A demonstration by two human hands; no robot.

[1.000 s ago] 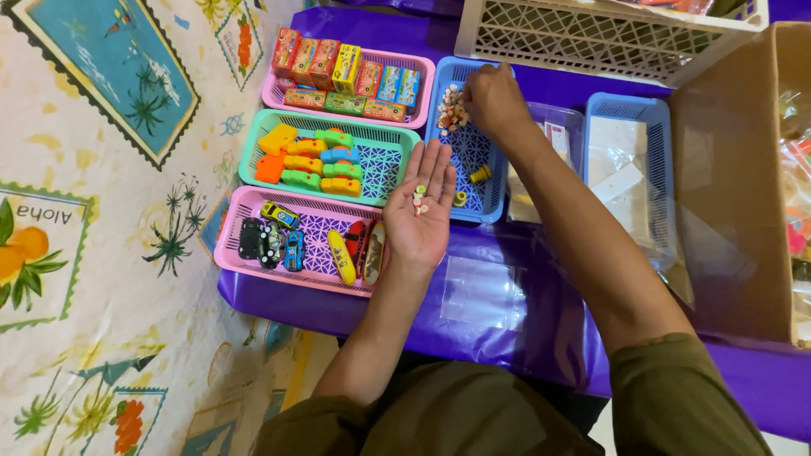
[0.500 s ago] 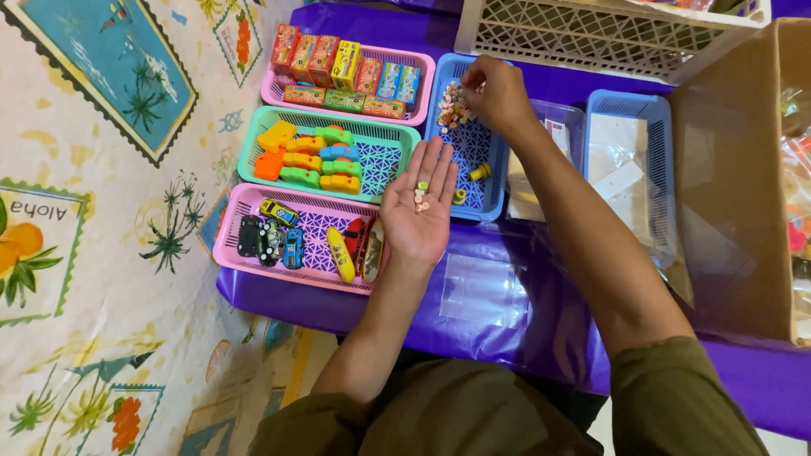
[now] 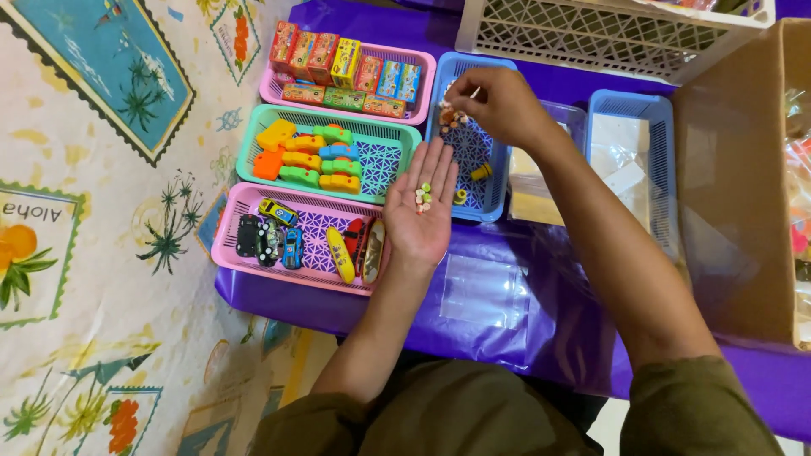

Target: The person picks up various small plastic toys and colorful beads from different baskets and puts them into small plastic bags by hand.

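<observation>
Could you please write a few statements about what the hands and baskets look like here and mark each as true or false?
1. The left hand lies palm up with a few small pieces on it. True.
2. The right hand reaches into the pink basket of toy cars. False: it is over the blue basket, fingertips pinched at a heap of small pieces.
3. The green basket holds orange, green, blue and yellow toys. True.
4. The toy cars lie in the basket farthest from the person. False: their pink basket is the nearest; the farthest pink basket holds small colourful boxes.
</observation>
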